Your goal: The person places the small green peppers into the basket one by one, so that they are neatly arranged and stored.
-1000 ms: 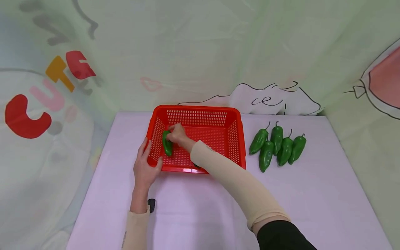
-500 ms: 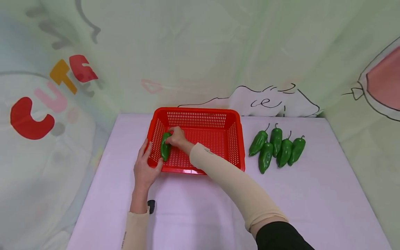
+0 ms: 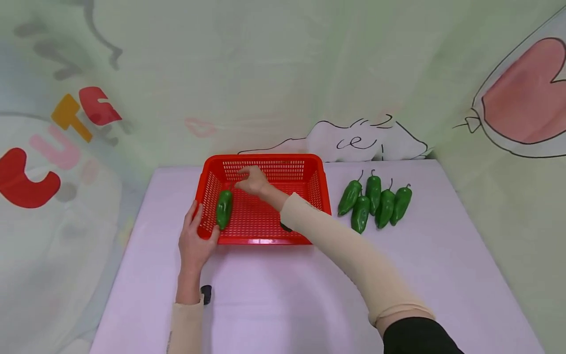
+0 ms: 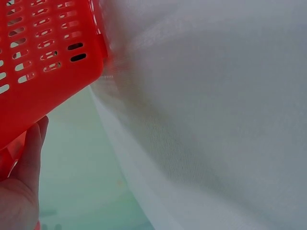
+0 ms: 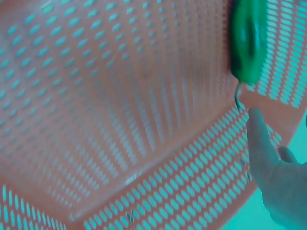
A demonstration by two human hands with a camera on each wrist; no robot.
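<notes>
A green chili pepper (image 3: 224, 209) lies lengthwise at the left end of the red plastic basket (image 3: 265, 240), its stem toward the back. My right hand (image 3: 254, 181) is over the basket just behind and right of that stem. In the right wrist view the pepper (image 5: 248, 40) hangs free of the fingers, and an extended finger (image 5: 259, 139) is close to the stem tip. My left hand (image 3: 196, 241) rests on the basket's front left corner, fingers along the left side and thumb at the front rim. In the left wrist view part of that hand (image 4: 24, 187) touches the basket wall (image 4: 43, 100).
Several green chili peppers (image 3: 373, 201) lie in a cluster right of the basket on the pale lilac tablecloth (image 3: 274, 300). A printed curtain (image 3: 265, 73) rises behind the table's far edge. Small black pieces show at both wrists.
My right hand has let go of the chili pepper and moved back from it. The pepper was set down against the basket's left end. My left hand stays at the corner.
</notes>
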